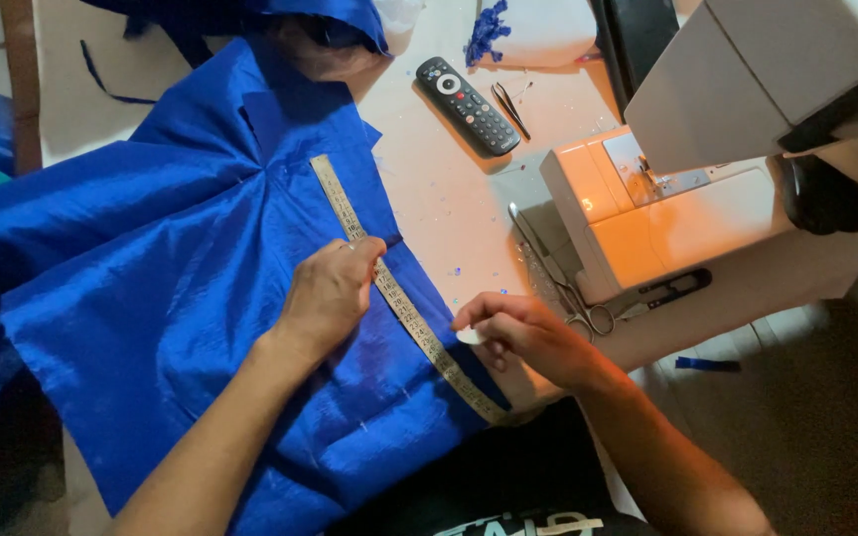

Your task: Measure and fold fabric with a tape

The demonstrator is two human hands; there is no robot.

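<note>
My left hand (328,296) fingers press the measuring tape (399,298) flat on blue fabric (171,248); right hand (523,333) at 3 o'clock pinches white chalk (470,336) for marking.

Fabric (151,268): bright royal blue, plain, with a slight sheen. Tape measure (399,298): pale tan with small dark markings along its length. Chalk (470,336): white. Remote control (468,105): black, with a white ring and grey buttons. Sewing machine (707,129): white body, its base glowing orange in the lamp light. Scissors (558,283): silver. Thread snips (672,290): black. Table (439,199): cream, speckled with tiny blue scraps. Fabric scraps (487,30): blue.
</note>
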